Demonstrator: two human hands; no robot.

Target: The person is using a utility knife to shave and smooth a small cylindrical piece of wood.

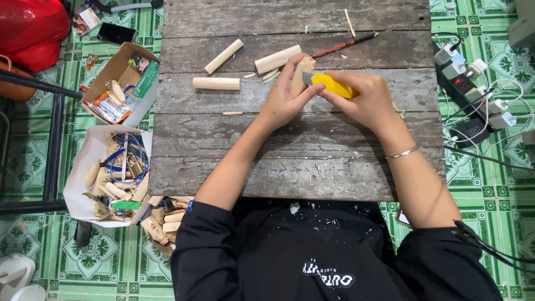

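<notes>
Left hand [281,100] was wrapped around a short pale wooden peg [301,75], fingers closed on its lower half, thumb pressed up against the side. The peg stood tilted, top end poking out above the fist. Right hand [365,97] was closed around a yellow plastic utility knife [331,85], its grey tip touching the peg near mid-length. A thin silver bangle [402,152] sat on the right wrist.

Landmark: the weathered grey plank table [290,178]. The peg was held just above the table's middle, slightly toward the far edge. Three more pale round wooden dowels lay on the table beyond the left hand: one [223,56] angled, one [216,83] flat, one [277,59] near the knuckles. A red-and-black pencil [343,45] lay toward the table's far right. Wood shavings [270,74] sat beside the dowels.

Left of the table, on the green patterned floor tiles [33,161]: an open brown cardboard box [120,67] of odds and ends and a white box [83,184] with carved wood pieces and blue cord. Right of the table: a power strip [465,83] with plugs.

Handling judgement: the peg looked light, stiff and dry, not slippery, unlikely to break but easy to split along the grain. Best held low on the shaft, fingers kept behind the blade.
</notes>
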